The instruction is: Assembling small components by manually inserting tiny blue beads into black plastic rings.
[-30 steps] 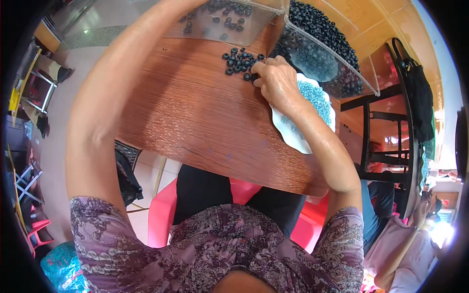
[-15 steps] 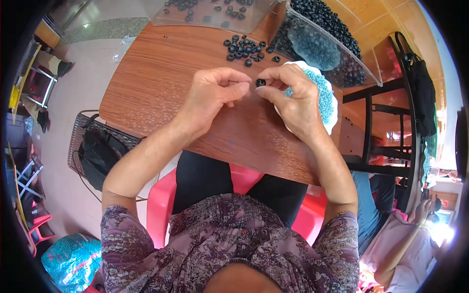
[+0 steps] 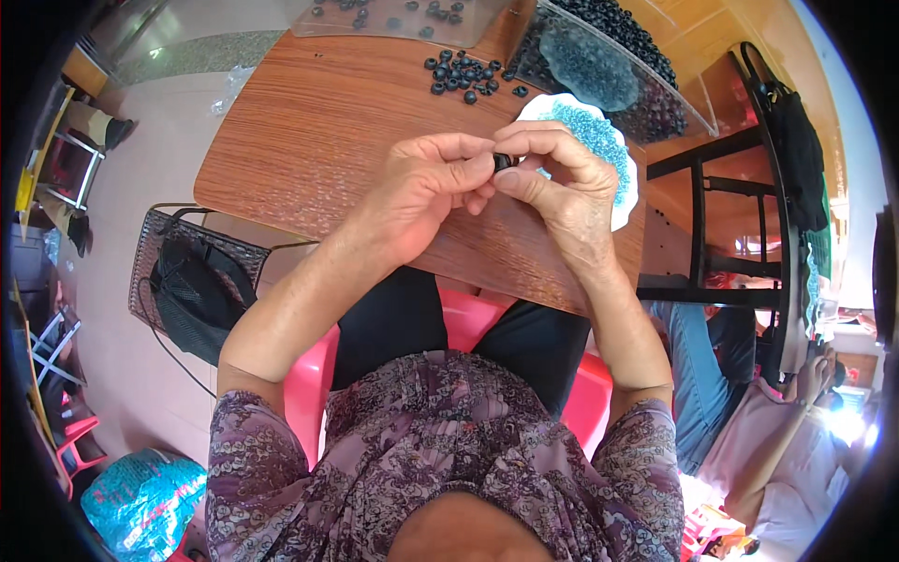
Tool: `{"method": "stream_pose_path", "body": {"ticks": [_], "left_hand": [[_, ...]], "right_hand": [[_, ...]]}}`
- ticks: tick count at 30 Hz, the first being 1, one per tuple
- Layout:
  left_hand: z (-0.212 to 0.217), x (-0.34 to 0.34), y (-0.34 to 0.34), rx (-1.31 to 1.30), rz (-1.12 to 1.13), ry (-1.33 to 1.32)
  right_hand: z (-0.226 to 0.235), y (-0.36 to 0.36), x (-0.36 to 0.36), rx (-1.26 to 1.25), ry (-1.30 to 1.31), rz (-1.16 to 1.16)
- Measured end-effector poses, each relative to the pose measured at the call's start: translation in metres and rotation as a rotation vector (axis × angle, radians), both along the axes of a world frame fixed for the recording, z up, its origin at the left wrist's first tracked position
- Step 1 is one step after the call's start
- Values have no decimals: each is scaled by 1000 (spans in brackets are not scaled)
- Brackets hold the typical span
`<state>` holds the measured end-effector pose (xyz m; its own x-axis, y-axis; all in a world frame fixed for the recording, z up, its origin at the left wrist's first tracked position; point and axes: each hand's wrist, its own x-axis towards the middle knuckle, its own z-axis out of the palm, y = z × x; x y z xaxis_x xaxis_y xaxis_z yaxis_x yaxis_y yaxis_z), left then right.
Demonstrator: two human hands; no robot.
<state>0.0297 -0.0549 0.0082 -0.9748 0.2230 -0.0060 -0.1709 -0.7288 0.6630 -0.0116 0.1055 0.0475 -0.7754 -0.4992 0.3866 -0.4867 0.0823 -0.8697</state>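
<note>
Above the wooden table [image 3: 309, 159], near its right edge, the left hand [image 3: 426, 192] and right hand [image 3: 562, 187] together pinch one small black ring [image 3: 503, 161] between their fingertips. If either pinch loosens, it would likely drop and roll off toward the pink chair [image 3: 309, 393].

We only see a sliver of the small black ring [image 3: 503, 161]; fingertips of the left hand [image 3: 426, 192] and right hand [image 3: 562, 187] cover the rest. Clear tray [image 3: 393, 19] cut off by top edge. Turquoise beads [image 3: 595, 136] on the white plate [image 3: 626, 201] too small to separate.
</note>
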Motion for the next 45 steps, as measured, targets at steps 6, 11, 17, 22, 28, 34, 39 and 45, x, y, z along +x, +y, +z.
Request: {"method": "stream_pose_path", "body": {"ticks": [6,11,17,22,28,34,39,45], "left_hand": [[-5,7,1,-32,-15,-7],[-7,8,-2,-6,-76,28],[-16,3,4,-7,-104,59],[-10,7,2,-37,-103,-10],[-19,0,3,-11,-137,-48],[-23,-1,4,-19,-146,-70],[-26,-3,3,28,-148,-73],[-29,-4,2,45,-139,-57]], "right_hand": [[-6,0,7,86,91,-42],[-6,-1,10,187,376,-92],[-3,3,17,191,329,-116],[3,26,21,279,324,-216],[-14,92,-9,280,17,-497],[-23,85,-12,519,222,-428],[-17,66,-20,599,387,-357],[-23,54,-21,665,420,-336]]}}
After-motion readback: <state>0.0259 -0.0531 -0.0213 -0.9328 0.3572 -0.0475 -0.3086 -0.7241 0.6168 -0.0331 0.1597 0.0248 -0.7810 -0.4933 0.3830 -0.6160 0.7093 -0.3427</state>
